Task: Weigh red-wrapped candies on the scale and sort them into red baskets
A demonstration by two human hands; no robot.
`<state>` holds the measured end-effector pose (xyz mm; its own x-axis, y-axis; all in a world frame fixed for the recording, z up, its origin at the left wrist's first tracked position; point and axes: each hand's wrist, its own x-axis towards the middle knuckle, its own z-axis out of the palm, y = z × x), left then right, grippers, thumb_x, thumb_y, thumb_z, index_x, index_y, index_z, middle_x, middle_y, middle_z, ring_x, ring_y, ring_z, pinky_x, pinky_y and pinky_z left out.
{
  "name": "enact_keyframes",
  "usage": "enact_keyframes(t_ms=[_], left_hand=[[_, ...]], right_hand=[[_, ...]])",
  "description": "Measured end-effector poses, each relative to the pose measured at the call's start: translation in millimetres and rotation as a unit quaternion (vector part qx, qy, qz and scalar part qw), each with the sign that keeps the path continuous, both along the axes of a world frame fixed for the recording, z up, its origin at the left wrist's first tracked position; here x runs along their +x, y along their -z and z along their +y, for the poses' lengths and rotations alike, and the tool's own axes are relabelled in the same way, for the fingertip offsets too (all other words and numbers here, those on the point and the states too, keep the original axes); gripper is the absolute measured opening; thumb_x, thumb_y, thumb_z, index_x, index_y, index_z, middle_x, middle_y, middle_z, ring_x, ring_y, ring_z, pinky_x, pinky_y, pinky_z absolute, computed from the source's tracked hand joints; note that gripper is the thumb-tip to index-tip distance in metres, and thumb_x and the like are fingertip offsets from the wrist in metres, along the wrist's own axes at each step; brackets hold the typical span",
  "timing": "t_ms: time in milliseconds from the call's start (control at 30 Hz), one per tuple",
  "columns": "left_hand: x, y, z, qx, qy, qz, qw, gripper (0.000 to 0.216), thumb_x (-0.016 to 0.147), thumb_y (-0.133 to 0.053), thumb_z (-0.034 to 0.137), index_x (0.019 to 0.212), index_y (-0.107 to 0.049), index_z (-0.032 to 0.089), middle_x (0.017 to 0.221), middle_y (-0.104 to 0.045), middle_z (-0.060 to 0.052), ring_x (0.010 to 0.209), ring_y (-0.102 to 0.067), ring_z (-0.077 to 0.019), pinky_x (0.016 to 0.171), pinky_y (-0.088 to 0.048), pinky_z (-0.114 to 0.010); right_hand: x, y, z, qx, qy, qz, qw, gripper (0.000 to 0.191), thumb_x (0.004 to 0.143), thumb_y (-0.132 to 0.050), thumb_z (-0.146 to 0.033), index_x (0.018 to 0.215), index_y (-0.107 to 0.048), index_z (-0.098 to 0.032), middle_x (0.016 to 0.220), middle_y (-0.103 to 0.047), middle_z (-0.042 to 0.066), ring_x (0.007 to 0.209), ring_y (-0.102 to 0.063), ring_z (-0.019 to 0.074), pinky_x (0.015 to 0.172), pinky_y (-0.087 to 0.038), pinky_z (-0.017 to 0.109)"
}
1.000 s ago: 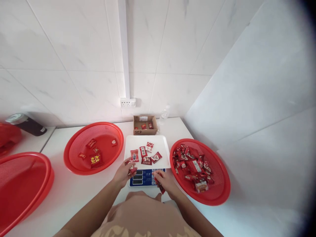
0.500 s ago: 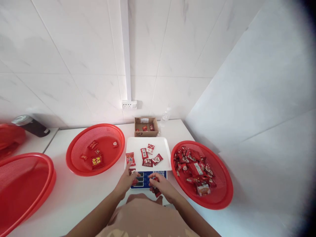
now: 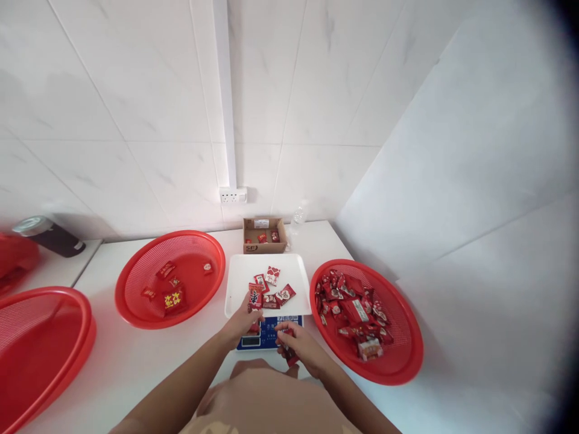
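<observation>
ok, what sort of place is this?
Probably a small weighing or packing bench: a scale with a white tray, a red basket heaped with wrapped packets, and a cardboard box holding more.

A black cylindrical tumbler [image 3: 60, 240] with a silvery end is at far left; a white plastic socket block [image 3: 233, 195] is on the grey-veined white tiled wall [image 3: 154, 90], below straight white trunking [image 3: 224, 102]; a clear plastic bottle [image 3: 298, 216] is near the wall.
</observation>
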<state>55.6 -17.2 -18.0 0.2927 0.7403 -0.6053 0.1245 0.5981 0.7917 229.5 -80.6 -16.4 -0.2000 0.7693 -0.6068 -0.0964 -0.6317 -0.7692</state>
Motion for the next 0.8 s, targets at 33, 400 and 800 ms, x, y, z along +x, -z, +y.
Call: enact_keyframes(t_ms=[33, 400, 800], left_hand=[[-0.4, -0.2, -2.1, 0.007, -0.006, -0.001, 1.0, 0.08, 0.075, -0.06, 0.034, 0.142, -0.015, 0.031, 0.078, -0.06, 0.001, 0.054, -0.052, -0.0087, 0.057, -0.043, -0.024], [-12.5, -2.5, -23.1, -0.028, -0.002, 0.01, 1.0, 0.083, 0.076, -0.06, 0.031, 0.145, -0.015, 0.02, 0.078, -0.063, -0.001, 0.052, -0.05, -0.0083, 0.05, -0.038, -0.021], [2.2, -5.5, -7.3, -0.017, 0.037, 0.019, 0.999, 0.076, 0.071, -0.06, 0.029, 0.138, -0.026, 0.022, 0.085, -0.062, -0.001, 0.059, -0.053, -0.0099, 0.057, -0.042, -0.024]], right_hand=[[1.0, 0.3, -0.4, -0.002, 0.003, 0.001, 1.0, 0.057, 0.055, -0.071, -0.057, 0.092, -0.051, -0.019, 0.069, -0.057, -0.003, 0.057, -0.055, 0.0103, 0.055, -0.038, 0.025], [-1.4, 2.1, 3.5, -0.012, -0.004, 0.011, 1.0, 0.054, 0.055, -0.072, -0.055, 0.09, -0.051, -0.019, 0.069, -0.058, -0.004, 0.055, -0.053, 0.0091, 0.055, -0.037, 0.025], [3.9, 2.4, 1.0, -0.008, 0.002, 0.001, 1.0, 0.057, 0.056, -0.07, -0.057, 0.094, -0.05, -0.019, 0.072, -0.058, -0.003, 0.057, -0.054, 0.009, 0.053, -0.036, 0.023]])
